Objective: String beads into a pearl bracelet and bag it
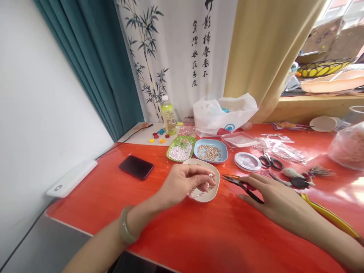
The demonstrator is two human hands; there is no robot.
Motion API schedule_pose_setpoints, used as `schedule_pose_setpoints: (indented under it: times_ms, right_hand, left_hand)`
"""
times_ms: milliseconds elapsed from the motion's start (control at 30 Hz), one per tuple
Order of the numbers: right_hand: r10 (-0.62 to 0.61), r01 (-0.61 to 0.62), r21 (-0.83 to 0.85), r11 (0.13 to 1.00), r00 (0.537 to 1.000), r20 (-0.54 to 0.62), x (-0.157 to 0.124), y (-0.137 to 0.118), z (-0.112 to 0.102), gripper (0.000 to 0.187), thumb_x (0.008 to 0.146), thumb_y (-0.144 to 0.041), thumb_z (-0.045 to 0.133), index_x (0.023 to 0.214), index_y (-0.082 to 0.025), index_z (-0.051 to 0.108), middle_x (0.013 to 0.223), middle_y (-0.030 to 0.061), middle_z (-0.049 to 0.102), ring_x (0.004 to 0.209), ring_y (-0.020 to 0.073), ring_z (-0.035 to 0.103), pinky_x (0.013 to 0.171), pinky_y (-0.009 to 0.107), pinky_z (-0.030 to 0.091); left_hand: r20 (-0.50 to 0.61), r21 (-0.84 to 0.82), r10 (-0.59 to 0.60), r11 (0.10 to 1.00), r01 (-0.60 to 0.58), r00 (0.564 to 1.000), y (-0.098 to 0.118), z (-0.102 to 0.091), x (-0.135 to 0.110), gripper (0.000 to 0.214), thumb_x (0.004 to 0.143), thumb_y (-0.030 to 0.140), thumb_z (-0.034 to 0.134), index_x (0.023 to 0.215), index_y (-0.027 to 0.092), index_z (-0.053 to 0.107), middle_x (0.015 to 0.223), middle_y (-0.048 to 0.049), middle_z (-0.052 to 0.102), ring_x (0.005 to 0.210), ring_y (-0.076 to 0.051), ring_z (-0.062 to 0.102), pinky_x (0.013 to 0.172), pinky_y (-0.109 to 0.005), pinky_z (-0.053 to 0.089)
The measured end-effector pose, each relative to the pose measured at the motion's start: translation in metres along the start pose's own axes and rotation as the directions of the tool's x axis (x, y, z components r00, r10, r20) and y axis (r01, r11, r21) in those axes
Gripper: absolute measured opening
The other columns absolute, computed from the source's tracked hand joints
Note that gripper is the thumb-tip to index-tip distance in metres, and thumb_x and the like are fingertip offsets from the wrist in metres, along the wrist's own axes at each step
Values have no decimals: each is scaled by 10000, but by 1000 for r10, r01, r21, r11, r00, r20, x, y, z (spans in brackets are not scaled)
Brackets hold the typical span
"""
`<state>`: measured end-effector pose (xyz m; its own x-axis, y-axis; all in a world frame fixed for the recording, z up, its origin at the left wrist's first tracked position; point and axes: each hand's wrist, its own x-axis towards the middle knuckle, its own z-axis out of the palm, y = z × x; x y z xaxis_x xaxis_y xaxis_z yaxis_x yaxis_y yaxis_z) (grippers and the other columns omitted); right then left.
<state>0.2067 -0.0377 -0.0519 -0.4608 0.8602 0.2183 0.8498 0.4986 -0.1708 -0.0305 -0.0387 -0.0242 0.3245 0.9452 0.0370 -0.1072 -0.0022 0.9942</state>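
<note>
My left hand [182, 184] is over a white dish [216, 185], its thumb and fingertips pinched together on a small white bead [211, 175]. Light pink and gold beads [196, 192] lie in the dish, partly hidden by the hand. On the right, my right hand [270, 195] is closed around a pair of pliers [233, 180] with dark handles. Their jaws point left toward the dish. Behind it stand a green tray [170, 156] of white beads [180, 151] and a blue tray [224, 157] of gold beads [209, 152].
A phone [136, 167] lies at left. Scissors [271, 162], a round plastic lid [247, 161], a small doll [298, 180] and yellow-handled pliers [327, 214] are at right. A bottle [168, 117] and a white plastic bag [209, 117] stand at the back.
</note>
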Motion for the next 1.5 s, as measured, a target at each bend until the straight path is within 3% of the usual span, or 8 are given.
schedule_pose_setpoints:
  times_ms: [233, 400, 533, 633, 1067, 1267, 1400, 1500]
  right_hand:
    - [-86, 95, -119, 988, 993, 82, -3, 12, 14, 444, 766, -533, 468, 956, -167, 632, 930, 129, 626, 863, 293, 574, 734, 480, 449]
    - [-52, 47, 219, 975, 998, 19, 4, 5, 2, 369, 834, -453, 410, 1021, -204, 608, 1013, 103, 636, 913, 244, 583, 768, 419, 468]
    - [63, -127, 683, 719, 991, 118, 12, -19, -4, 346, 876, -363, 347, 1039, -165, 580, 844, 70, 673, 748, 162, 623, 685, 313, 508]
    - [-39, -147, 859, 490, 981, 190, 17, -42, -3, 290, 844, -316, 430, 1066, -180, 557, 920, 56, 654, 819, 148, 605, 711, 296, 496]
    - [-220, -428, 902, -56, 887, 407, 16, -55, 11, 193, 833, -323, 465, 858, -162, 567, 648, 19, 661, 490, 75, 559, 504, 193, 419]
    - [-75, -389, 921, 9, 918, 389, 15, -51, 12, 126, 761, -282, 559, 752, -161, 524, 606, -27, 600, 477, 57, 533, 484, 177, 413]
    - [119, -231, 927, 296, 972, 204, 16, -48, 5, 133, 787, -292, 508, 748, -166, 523, 657, -15, 571, 559, 81, 538, 532, 209, 437]
    - [97, -78, 819, 569, 995, 27, 12, -48, -4, 118, 799, -261, 487, 738, -177, 542, 730, 14, 604, 633, 106, 542, 553, 227, 434]
  left_hand:
    - [66, -303, -29, 952, 47, 997, -4, 0, 3, 146, 709, 191, 623, 838, 123, 628, 752, -51, 660, 563, -80, 573, 593, -230, 470]
    - [110, -352, -87, 928, 121, 990, -6, 2, 1, 173, 698, 170, 624, 864, 124, 628, 764, -60, 657, 537, -80, 562, 536, -219, 446]
    - [164, -340, -59, 934, 112, 985, -7, 4, -3, 186, 715, 173, 601, 895, 131, 618, 832, -77, 660, 549, -87, 567, 538, -223, 451]
    - [196, -320, -48, 941, 110, 980, -8, 5, -3, 207, 727, 163, 582, 931, 138, 606, 875, -79, 655, 549, -87, 574, 575, -240, 462]
    - [135, -209, -80, 972, 107, 988, -10, 6, 0, 234, 705, 111, 534, 926, 154, 599, 922, -57, 640, 458, -55, 550, 534, -227, 454]
    - [110, -148, -79, 984, 95, 991, -11, 7, 0, 219, 724, 132, 515, 932, 156, 582, 952, -66, 631, 430, -49, 545, 475, -203, 427]
    - [13, -56, -89, 994, 89, 996, -9, 10, 0, 158, 732, 222, 550, 870, 148, 573, 955, -69, 626, 408, -43, 533, 426, -188, 388]
    - [-15, 46, -155, 987, 156, 988, -11, 12, -1, 200, 703, 319, 604, 756, 135, 545, 797, -48, 640, 404, -60, 533, 404, -183, 360]
